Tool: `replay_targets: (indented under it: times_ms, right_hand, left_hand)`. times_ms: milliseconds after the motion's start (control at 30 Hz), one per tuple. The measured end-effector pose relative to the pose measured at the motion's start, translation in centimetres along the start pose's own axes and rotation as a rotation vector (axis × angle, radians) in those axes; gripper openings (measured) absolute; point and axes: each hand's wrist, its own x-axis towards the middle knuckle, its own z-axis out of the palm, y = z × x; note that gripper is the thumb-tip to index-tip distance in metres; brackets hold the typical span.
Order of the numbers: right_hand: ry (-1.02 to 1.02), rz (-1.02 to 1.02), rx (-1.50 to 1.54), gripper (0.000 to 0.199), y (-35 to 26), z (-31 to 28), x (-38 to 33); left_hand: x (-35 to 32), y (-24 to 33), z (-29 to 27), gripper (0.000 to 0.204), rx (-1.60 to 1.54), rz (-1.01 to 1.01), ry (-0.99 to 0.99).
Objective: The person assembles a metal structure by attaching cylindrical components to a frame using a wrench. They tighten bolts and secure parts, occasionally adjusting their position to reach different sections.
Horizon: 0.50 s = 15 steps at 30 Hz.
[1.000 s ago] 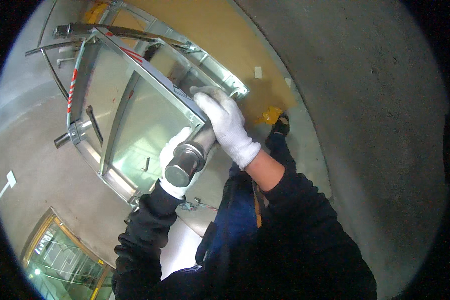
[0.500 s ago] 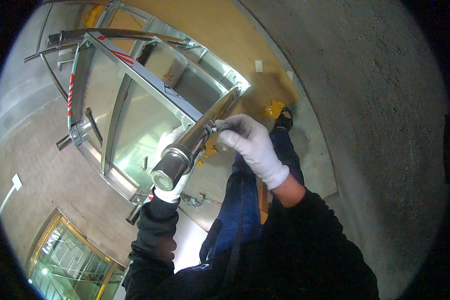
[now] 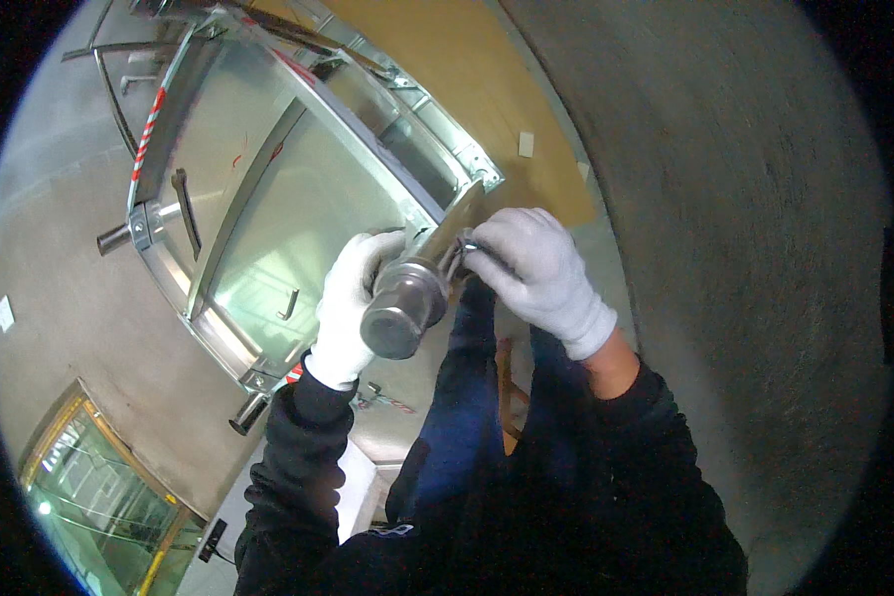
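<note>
A shiny metal tube [image 3: 399,316] points toward me, its rounded end nearest, along the edge of a large sheet-metal frame [image 3: 318,189]. My left hand [image 3: 344,308], in a white glove, is closed against the tube's left side; its fingertips are partly hidden. On the tube's right side sits a clamp [image 3: 454,253] with a small bolt. My right hand [image 3: 546,273], also gloved, pinches that bolt between thumb and fingers, which cover most of it.
A dark wrench [image 3: 186,214] and a small L-shaped metal piece [image 3: 289,305] rest on the frame's panel. Below the left wrist is a striped cord [image 3: 385,401]. A grey wall [image 3: 745,199] rises at right; a yellow-framed glass opening [image 3: 109,487] is at lower left.
The frame appears shifted up and left, while the tube's near end appears further right. My left hand has come from beneath the tube to its left side. My right hand stays at the bolt.
</note>
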Motion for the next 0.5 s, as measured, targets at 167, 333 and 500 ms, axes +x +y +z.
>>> replay_targets:
  times_ms: [167,333,500]
  right_hand:
    - [-0.190,0.339,0.423,0.020,0.0,-0.8,0.8]
    - [-0.258,0.649,0.612,0.022,-0.1,-1.1,1.2]
    - [-0.211,0.613,0.432,0.018,-0.4,-1.3,1.3]
  left_hand:
    - [1.1,1.8,-0.6,0.046,0.177,0.090,-0.068]
    - [1.3,1.1,-0.5,0.034,0.001,0.029,-0.031]
    - [1.6,0.8,-1.0,0.031,-0.198,-0.123,-0.113]
